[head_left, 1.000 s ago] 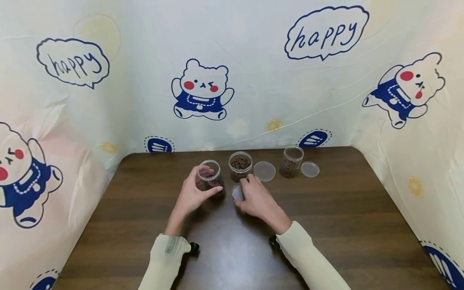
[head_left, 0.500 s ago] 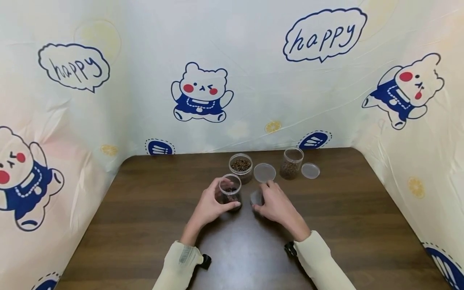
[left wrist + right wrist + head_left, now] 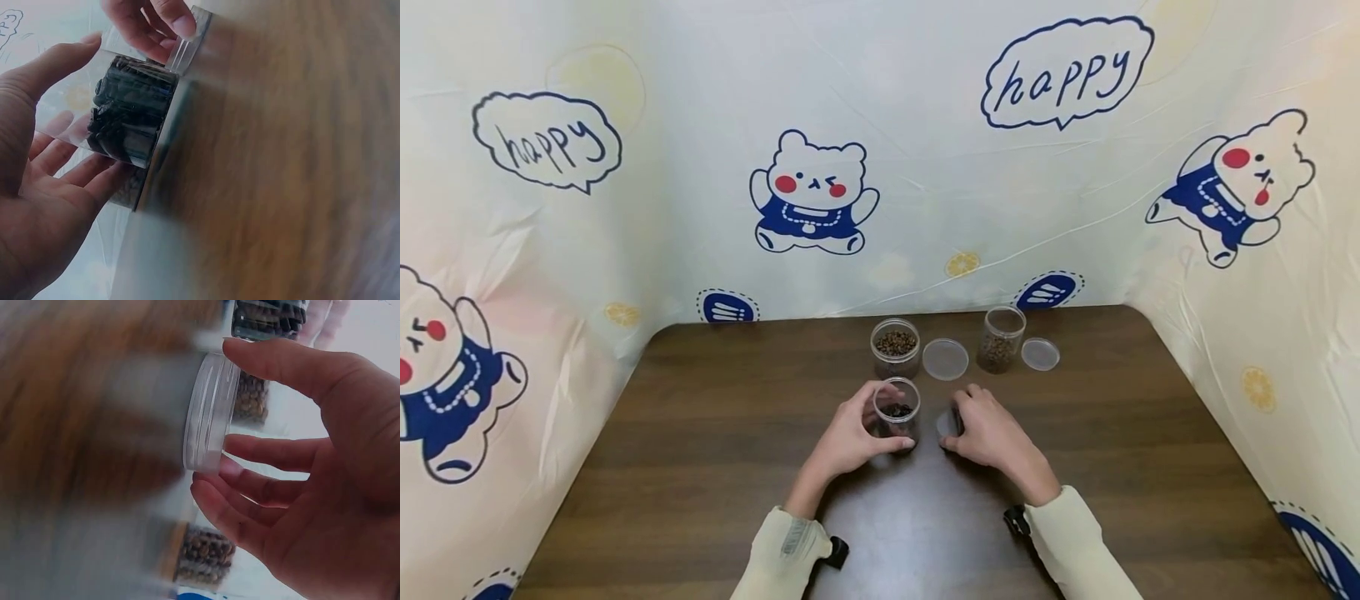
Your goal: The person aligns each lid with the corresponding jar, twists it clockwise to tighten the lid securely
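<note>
My left hand (image 3: 850, 435) holds a clear plastic jar (image 3: 897, 421) upright at the table's middle, thumb on the near side and fingers around the back. Dark, nearly black pieces (image 3: 131, 106) fill its lower part in the left wrist view; their kind is hard to tell. Just right of that jar, my right hand (image 3: 996, 431) pinches a clear round lid (image 3: 211, 415) by its edge, between thumb and fingertips. The lid is low over the table, apart from the jar; in the head view the fingers cover part of it.
Behind the held jar stands an uncovered jar of brown, bean-like grains (image 3: 896, 346). A flat lid (image 3: 946, 359) lies to its right. Further right are another uncovered jar (image 3: 1001, 340), partly filled with brown grains, and a smaller lid (image 3: 1041, 354). A printed curtain (image 3: 917, 183) encloses the table (image 3: 700, 467).
The left hand has brought the dark-filled jar rightward and nearer to me. My right hand has moved right and nearer too, with the lid. Other jars and lids stay put.
</note>
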Motion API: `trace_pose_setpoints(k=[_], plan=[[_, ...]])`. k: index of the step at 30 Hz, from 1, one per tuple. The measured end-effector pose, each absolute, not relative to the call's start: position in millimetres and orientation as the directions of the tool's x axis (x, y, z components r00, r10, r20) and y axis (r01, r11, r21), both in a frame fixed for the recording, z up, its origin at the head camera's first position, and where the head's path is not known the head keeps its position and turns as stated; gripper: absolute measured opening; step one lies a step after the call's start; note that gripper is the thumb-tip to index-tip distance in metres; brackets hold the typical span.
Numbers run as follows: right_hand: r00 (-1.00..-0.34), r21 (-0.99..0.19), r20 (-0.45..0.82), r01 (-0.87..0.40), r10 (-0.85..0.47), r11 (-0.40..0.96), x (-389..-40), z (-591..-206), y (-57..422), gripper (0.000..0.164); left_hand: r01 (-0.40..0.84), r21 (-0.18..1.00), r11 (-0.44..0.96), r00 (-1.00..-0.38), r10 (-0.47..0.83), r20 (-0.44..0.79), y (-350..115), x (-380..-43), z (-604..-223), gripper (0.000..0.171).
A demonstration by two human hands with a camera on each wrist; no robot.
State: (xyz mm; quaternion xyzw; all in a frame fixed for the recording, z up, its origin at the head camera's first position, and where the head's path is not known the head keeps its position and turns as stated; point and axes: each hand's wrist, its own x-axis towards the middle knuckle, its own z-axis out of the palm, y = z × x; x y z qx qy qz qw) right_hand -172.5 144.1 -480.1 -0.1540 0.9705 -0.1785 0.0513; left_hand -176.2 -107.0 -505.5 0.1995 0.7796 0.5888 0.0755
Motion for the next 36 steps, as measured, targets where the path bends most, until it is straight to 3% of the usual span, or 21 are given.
trace_pose_setpoints(k=[12,22,36], plan=[[-0.938,-0.399,-0.09,-0.274,-0.334,0.875,-173.3,-480.5,153.2,0.068,0.208,0.956,0.206,-0.899,0.425,0.104,-100.6,-174.5,-506.8,0.072],[-0.935,-0.454,-0.122,-0.246,-0.333,0.856,-174.9,-479.8,163.7,0.087,0.198,0.955,0.22,-0.898,0.431,0.087,-102.2,-173.2,-505.8,0.075],[-0.929,-0.46,-0.091,-0.279,-0.358,0.843,-177.2,-484.1,167.6,0.071,0.189,0.959,0.209,-0.893,0.444,0.079,-103.5,-175.1,-508.1,0.087]])
